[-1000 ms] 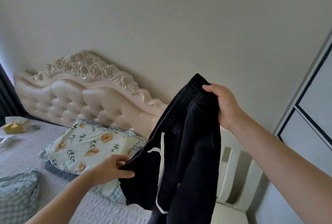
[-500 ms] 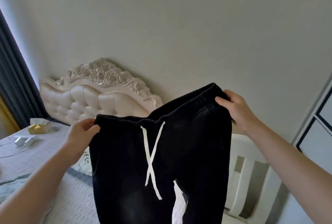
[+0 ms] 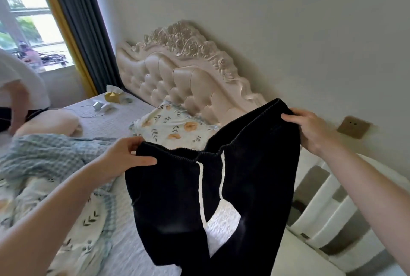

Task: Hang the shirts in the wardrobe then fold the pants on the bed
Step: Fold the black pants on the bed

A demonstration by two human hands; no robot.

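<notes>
Our left hand (image 3: pixel 124 158) has its fingers (image 3: pixel 144 161) pinched on one end of the waistband (image 3: pixel 190 156). Our right hand (image 3: pixel 310 129) grips the other end, higher and closer to the wall (image 3: pixel 288 32). The pants (image 3: pixel 255 176) hang between them, legs dropping straight down, long axis vertical, white drawstring (image 3: pixel 202 187) facing us. The bed (image 3: pixel 124 118) lies below and leftward, so the left hand is nearer; we judge the lay-down goes that way. Beyond are a floral pillow (image 3: pixel 173 125), a tufted headboard (image 3: pixel 177 76) and a window (image 3: pixel 26 20). A second person (image 3: pixel 20 83) is at the far bedside.

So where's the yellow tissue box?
Upper left of the head view: the tissue box sits on the bed, between the curtain and the headboard.
</notes>
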